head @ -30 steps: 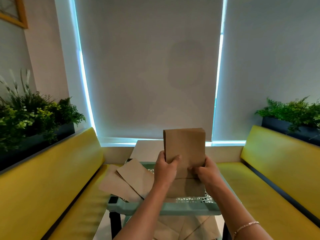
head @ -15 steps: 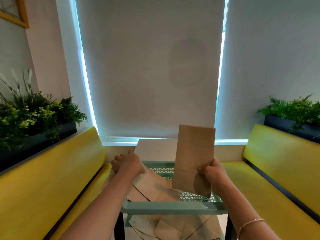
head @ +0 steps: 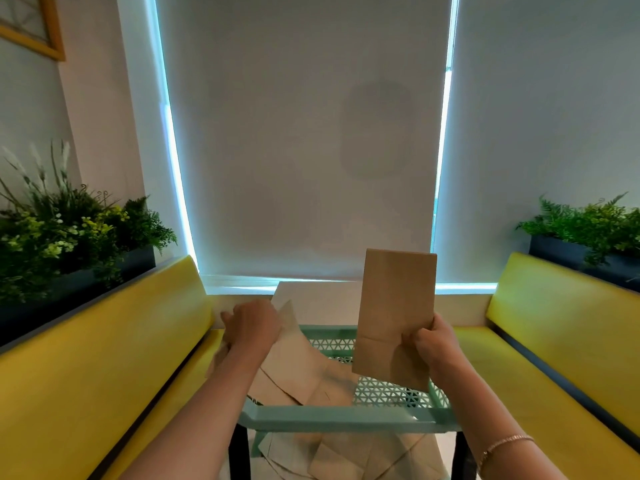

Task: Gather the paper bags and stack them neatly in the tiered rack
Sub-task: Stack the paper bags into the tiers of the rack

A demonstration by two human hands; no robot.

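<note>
- Rack (head: 346, 419): a mint-green tiered rack with a perforated top tray stands between two yellow benches (head: 104, 358), in front of a pale tabletop (head: 318, 299) by the window blind (head: 304, 133).
- Right hand (head: 431, 344): its grip pinches the lower right edge of an upright paper bag (head: 396, 306), thumb on the near face, fingers curled behind. The flat brown bag is held above the right part of the top tray, tilted slightly.
- Left hand (head: 252, 323): it reaches over the left end of the rack with its fingers curled down onto a loose bag (head: 291, 355); seen from the back of the hand, I cannot tell whether its grip pinches the paper or only rests on it.
- Loose bags on the top tray: several lie overlapping and askew across the left half, one spilling past the rack's left edge.
- Lower tier bags (head: 346, 455): more brown bags lie jumbled there, partly hidden by the front rail.
- Planters (head: 69, 244) with green foliage sit behind each bench back.
- A bracelet (head: 502, 443) circles the right wrist.
</note>
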